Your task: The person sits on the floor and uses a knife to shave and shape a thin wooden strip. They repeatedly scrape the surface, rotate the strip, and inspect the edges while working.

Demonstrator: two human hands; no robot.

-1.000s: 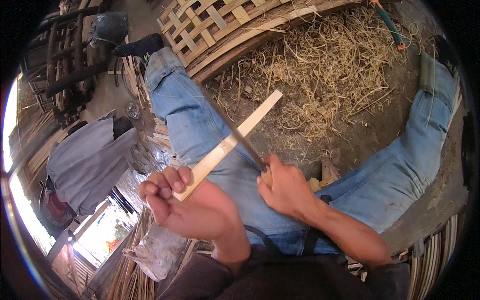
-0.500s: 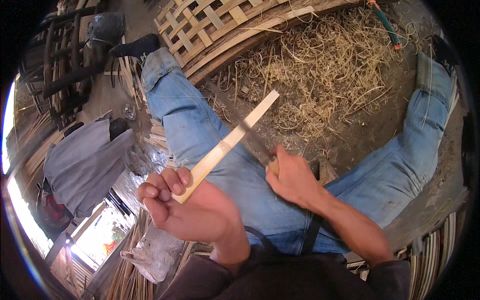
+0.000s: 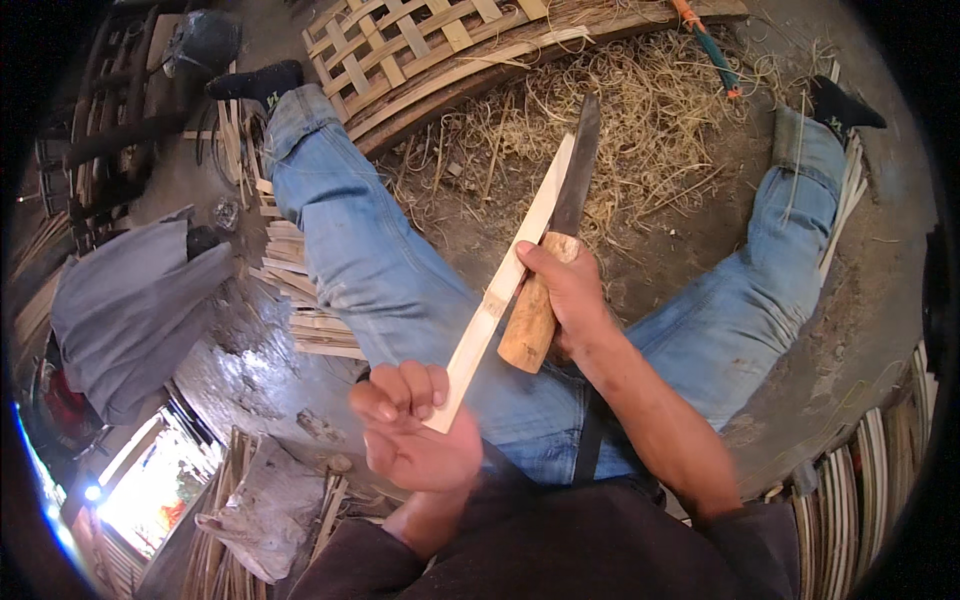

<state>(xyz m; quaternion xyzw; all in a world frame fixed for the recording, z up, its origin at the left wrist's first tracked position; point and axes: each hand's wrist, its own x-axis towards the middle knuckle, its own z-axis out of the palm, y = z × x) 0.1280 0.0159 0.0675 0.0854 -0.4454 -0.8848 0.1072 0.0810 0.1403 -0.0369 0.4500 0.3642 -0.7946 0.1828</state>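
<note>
A pale, flat bamboo strip [image 3: 490, 305] slants up and away in front of me, with a node across its middle. Its near end rests at the curled fingers and palm of my left hand [image 3: 422, 425], which looks loosely closed on it and is a little blurred. My right hand [image 3: 568, 295] grips a knife by its thick wooden handle [image 3: 530, 325], and its thumb presses on the strip. The dark knife blade [image 3: 577, 170] points away from me, lying close along the strip's right side.
Curly shavings [image 3: 640, 140] cover the ground between my outstretched legs [image 3: 365, 235]. Beyond them lie a woven bamboo panel [image 3: 400, 45] and a green-and-orange handled tool [image 3: 715, 60]. Split strips [image 3: 310, 330] are piled left of my leg, near a grey cloth [image 3: 135, 300]. More strips [image 3: 860, 500] stand at the right.
My right hand has turned the knife from across the strip to alongside it, and its thumb now touches the strip. My left hand has moved right and nearer, and the strip stands steeper.
</note>
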